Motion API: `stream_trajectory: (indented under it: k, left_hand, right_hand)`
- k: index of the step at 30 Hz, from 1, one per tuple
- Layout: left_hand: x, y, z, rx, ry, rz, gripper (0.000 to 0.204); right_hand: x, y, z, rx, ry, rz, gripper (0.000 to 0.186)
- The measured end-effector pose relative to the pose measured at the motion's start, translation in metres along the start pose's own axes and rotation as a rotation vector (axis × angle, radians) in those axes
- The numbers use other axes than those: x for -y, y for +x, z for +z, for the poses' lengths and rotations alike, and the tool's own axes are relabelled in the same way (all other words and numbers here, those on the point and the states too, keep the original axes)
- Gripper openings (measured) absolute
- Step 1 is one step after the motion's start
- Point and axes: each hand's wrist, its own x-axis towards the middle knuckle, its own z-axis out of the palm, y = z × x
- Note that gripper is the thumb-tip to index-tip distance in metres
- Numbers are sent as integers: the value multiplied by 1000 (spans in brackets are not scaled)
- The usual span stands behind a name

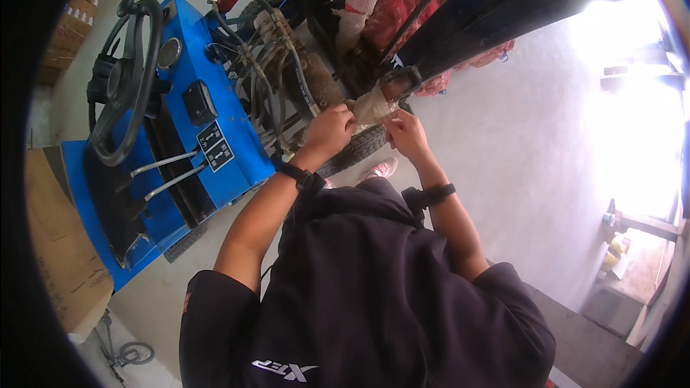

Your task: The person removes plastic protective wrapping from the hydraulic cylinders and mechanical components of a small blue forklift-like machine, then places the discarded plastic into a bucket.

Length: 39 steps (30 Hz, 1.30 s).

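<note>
Pale crinkled wrapping at upper centre of frame, above a treaded tyre, right of the blue control console; left hand at its left side, right hand at its lower right, fingertips bunched, whether pinching it cannot tell.

Two hands, two wristbands, two levers — one steering wheel.
</note>
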Motion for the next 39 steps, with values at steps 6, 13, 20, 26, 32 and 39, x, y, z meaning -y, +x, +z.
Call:
stream_trajectory:
  k: [6,13,20,26,32,39]
  left_hand:
    - [1,1,-9,6,-10,-57,11]
    - [3,8,-25,-85,-13,-107,10]
    - [-30,50,-7,186,63,258,28]
    - [-53,84,5,557,336,276,33]
    - [-55,71,17,396,327,276,16]
    - [-56,49,10,258,258,161,12]
  right_hand:
    - [-8,-6,-21,-4,-39,16,17]
    - [9,-12,-32,59,-201,-46,21]
    - [-3,-1,-41,135,-244,-111,19]
    - [-13,2,-51,116,-311,-307,15]
    - [-20,12,-62,121,-424,-499,13]
    - [-2,19,-69,284,-440,-477,30]
